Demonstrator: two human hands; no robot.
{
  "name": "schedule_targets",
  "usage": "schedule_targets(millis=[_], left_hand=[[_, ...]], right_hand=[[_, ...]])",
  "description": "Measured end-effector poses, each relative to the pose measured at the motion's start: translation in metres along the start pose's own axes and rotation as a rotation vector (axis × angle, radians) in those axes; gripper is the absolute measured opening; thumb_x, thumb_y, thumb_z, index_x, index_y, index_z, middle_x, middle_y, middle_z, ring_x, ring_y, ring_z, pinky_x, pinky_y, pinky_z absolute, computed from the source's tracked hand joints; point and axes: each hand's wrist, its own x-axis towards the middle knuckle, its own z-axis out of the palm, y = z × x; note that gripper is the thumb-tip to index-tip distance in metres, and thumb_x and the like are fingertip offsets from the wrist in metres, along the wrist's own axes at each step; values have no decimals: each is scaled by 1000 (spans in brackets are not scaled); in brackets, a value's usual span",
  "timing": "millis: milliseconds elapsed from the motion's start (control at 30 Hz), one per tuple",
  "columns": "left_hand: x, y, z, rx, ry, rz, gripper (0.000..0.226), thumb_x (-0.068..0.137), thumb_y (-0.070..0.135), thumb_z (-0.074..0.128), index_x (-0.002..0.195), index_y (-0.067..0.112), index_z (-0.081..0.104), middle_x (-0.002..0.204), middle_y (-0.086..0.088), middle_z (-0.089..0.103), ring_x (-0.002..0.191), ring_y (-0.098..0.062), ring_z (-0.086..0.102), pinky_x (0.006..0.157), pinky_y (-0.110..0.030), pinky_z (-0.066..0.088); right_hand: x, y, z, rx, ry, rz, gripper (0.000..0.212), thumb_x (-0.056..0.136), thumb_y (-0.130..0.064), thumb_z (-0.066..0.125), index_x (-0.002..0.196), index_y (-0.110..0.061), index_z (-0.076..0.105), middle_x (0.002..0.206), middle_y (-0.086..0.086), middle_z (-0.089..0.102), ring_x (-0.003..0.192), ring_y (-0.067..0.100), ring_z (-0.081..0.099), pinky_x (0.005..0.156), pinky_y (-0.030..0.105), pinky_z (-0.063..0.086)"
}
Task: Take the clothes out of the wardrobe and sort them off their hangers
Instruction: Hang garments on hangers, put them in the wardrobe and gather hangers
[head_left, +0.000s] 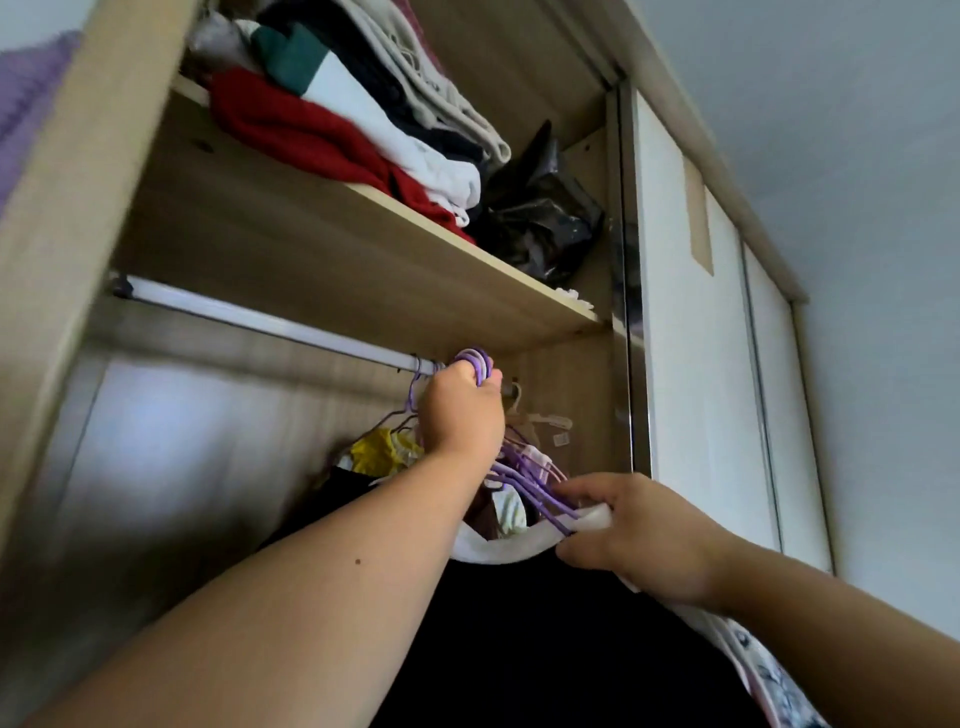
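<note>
left hand (460, 410), arm raised, curls its fingers round purple hanger hooks (475, 361) at the rail (270, 325); right hand (641, 535) pinches white collar (498, 548) below it.

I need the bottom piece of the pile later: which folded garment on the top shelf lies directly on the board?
The red knit, flat against the shelf; the other folded clothes, white, dark and beige, are stacked on it.

The left grip (460, 410) holds hanger hooks (475, 358); right grip (644, 535) seemingly pinches collar (498, 548).
</note>
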Motion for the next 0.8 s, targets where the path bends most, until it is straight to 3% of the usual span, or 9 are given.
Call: schedule_targets(millis=[100, 167, 233, 333, 433, 533, 667, 733, 800], left_hand=[[36, -44, 8, -84, -32, -21, 49, 82, 16, 68, 50, 14, 31, 60, -25, 42, 63, -46, 42, 62, -40, 46], [57, -77, 11, -126, -59, -80, 44, 80, 13, 70, 50, 9, 39, 54, -13, 44, 57, -29, 47, 66, -40, 50], [74, -102, 9, -133, -108, -130, 24, 80, 14, 71, 63, 2, 59, 65, -13, 63, 67, -27, 62, 73, -43, 54], [101, -124, 3, -155, -143, -131, 15, 80, 12, 71, 73, 1, 64, 70, -10, 59, 70, -18, 54, 77, -49, 53], [131, -131, -6, -131, -140, -98, 6, 82, 11, 70, 77, 10, 65, 71, -10, 55, 72, -18, 52, 72, -40, 53], [166, -125, -11, -156, -201, -116, 3, 85, 5, 66, 86, 8, 66, 77, -8, 62, 74, -20, 62, 70, -27, 54], [209, -115, -13, 183, -295, -63, 20, 82, 0, 67, 102, 0, 67, 82, -10, 68, 73, -21, 64, 72, -29, 52], [224, -114, -14, 379, -326, -42, 14, 80, 4, 71, 93, 1, 67, 92, -18, 69, 84, -28, 66, 79, -34, 53], [231, -114, -14, 623, -312, 12, 14, 79, 15, 74, 77, 8, 63, 85, -14, 67, 81, -28, 64, 74, -31, 51]], right_hand=[[54, -3, 15, 18, -54, 3, 33, 74, -36, 70, 106, -25, 71, 104, -5, 69, 93, 8, 63, 84, 26, 48], [87, -5, 33, 68, -53, 9, 25, 69, -33, 72, 89, -17, 75, 90, 3, 70, 83, 11, 63, 77, 27, 50], [112, -8, 51, 122, -32, -20, 18, 68, -28, 73, 72, -11, 70, 68, 4, 61, 66, 9, 53, 60, 22, 44], [148, -13, 68, 236, -47, -67, 19, 69, -20, 72, 80, -5, 70, 72, 15, 59, 64, 5, 46, 56, 17, 38], [183, -22, 80, 386, -52, -102, 17, 64, -14, 71, 79, -5, 71, 68, 7, 56, 70, 13, 50, 64, 26, 39], [217, -35, 81, 447, 51, -125, 18, 65, -8, 69, 82, -1, 72, 63, 1, 50, 60, 11, 46, 53, 20, 35], [260, -45, 73, 435, 160, -158, 24, 64, -9, 70, 86, 1, 71, 65, 1, 50, 62, 11, 46, 56, 22, 36], [279, -47, 72, 433, 170, -152, 25, 65, -11, 70, 88, 0, 72, 67, 1, 52, 64, 12, 48, 57, 22, 39], [297, -50, 75, 427, 152, -147, 25, 65, -12, 70, 87, -2, 73, 68, 2, 54, 65, 13, 51, 59, 22, 41]])
